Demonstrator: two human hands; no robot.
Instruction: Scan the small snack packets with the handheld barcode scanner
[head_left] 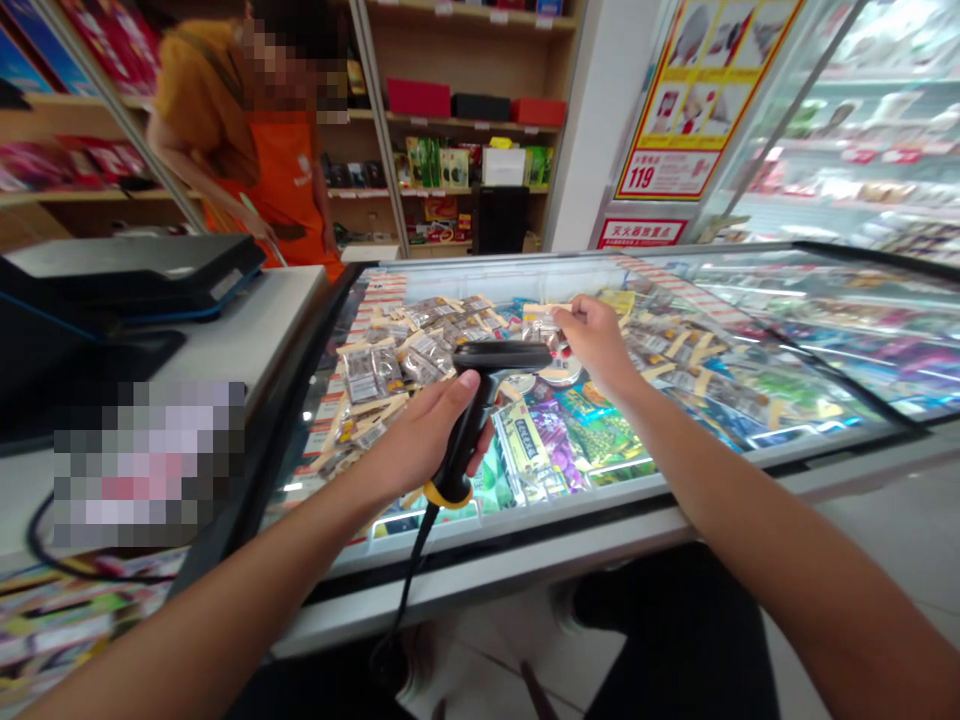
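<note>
My left hand (433, 432) is wrapped round the grip of a black barcode scanner (466, 440), whose head points to the right. A black cable (411, 575) hangs from the yellow-ringed base of its handle. Just beyond the scanner, my right hand (596, 335) pinches the edge of a small clear snack packet (541, 322) with brown contents. Both hands are above the glass top of a freezer (465, 575). Several similar packets (375, 370) with tan strips are spread on the glass to the left, and more packets (679, 350) to the right.
A white counter (289, 300) with a black scale-like device (165, 270) stands at the left. Behind it, a person in an orange apron (281, 180) looks down, holding something thin. Shelves (472, 120) line the back. A glass-fronted display (877, 150) is at the right.
</note>
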